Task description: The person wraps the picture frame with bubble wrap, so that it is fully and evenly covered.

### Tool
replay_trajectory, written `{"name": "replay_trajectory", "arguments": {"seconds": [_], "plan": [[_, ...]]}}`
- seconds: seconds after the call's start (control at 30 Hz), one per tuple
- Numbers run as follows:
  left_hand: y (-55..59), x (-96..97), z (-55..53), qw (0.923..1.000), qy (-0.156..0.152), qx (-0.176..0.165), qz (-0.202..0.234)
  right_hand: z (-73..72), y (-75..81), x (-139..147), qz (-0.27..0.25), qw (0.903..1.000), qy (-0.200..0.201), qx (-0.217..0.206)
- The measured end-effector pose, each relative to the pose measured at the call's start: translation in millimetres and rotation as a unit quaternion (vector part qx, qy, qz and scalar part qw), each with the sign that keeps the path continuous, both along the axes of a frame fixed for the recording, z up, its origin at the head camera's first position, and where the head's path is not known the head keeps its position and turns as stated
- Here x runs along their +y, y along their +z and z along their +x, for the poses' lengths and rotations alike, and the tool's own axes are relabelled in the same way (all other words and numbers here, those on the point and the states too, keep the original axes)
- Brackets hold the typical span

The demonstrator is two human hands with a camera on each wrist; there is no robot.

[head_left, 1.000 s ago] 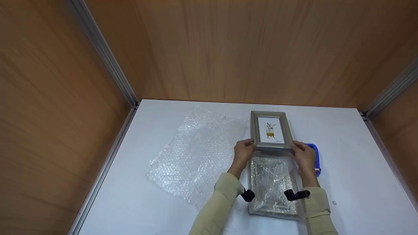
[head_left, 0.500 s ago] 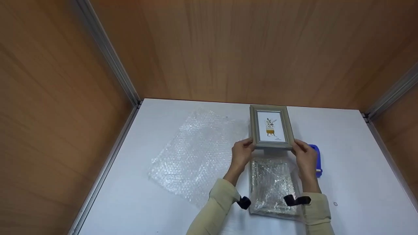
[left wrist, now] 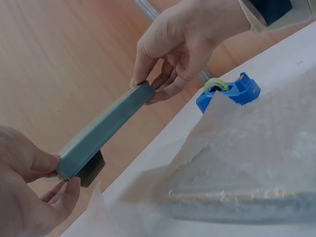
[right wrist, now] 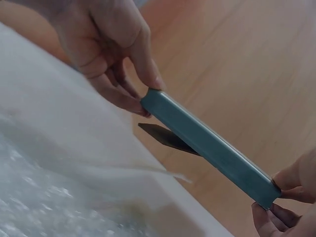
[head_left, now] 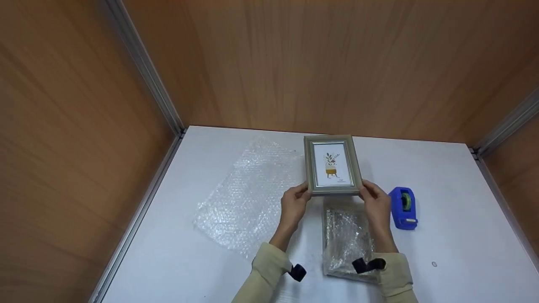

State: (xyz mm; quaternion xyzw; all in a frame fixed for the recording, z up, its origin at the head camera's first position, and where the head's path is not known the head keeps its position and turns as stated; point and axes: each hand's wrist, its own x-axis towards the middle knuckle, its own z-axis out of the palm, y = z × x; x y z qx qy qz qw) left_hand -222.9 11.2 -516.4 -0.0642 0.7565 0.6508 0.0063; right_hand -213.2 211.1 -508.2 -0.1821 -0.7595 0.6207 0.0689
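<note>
A greenish-grey picture frame [head_left: 332, 192] with a plant print inside is held above the table by both hands. My left hand [head_left: 293, 207] pinches its near left corner, thumb on one face and fingers on the other. At the near right corner my right hand [head_left: 376, 206] pinches it the same way. In the right wrist view a dark stand flap [right wrist: 170, 139] juts from the frame's back. Below the hands lies a second frame wrapped in bubble wrap [head_left: 345, 240], partly covered by the right hand and forearm.
A sheet of bubble wrap [head_left: 240, 202] is spread on the white table [head_left: 454, 202] to the left. Right of the right hand stands a blue tape dispenser [head_left: 403, 208] with a green roll. Wooden panels [head_left: 320, 63] enclose the table at back and sides.
Both hands have raised the picture frame off the table area and shifted it left. The tape dispenser, earlier mostly behind the right hand, now shows whole. The wrapped frame has stayed put.
</note>
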Motion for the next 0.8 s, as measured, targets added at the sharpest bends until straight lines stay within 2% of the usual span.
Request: {"name": "replay_trajectory", "arguments": {"seconds": [0.17,0.43,0.67,0.8], "plan": [[-5.4,-17.8,6.1,0.9999,0.012,-0.003,0.005,-1.9,-7.6,-16,0.012,0.9996,0.013,0.021],[-15.0,-44.0,18.0,0.9991,0.040,-0.015,0.001,-1.8,-20.2,-42,0.001,0.9980,0.046,0.044],[-25.8,-70.2,29.4,0.9977,0.060,-0.023,-0.020,-5.7,-30.3,-67,0.047,0.9969,0.059,0.019],[-31.9,-82.4,34.8,0.9968,0.073,-0.020,-0.028,-8.9,-37.6,-81,0.044,0.9973,0.056,0.018]]}}
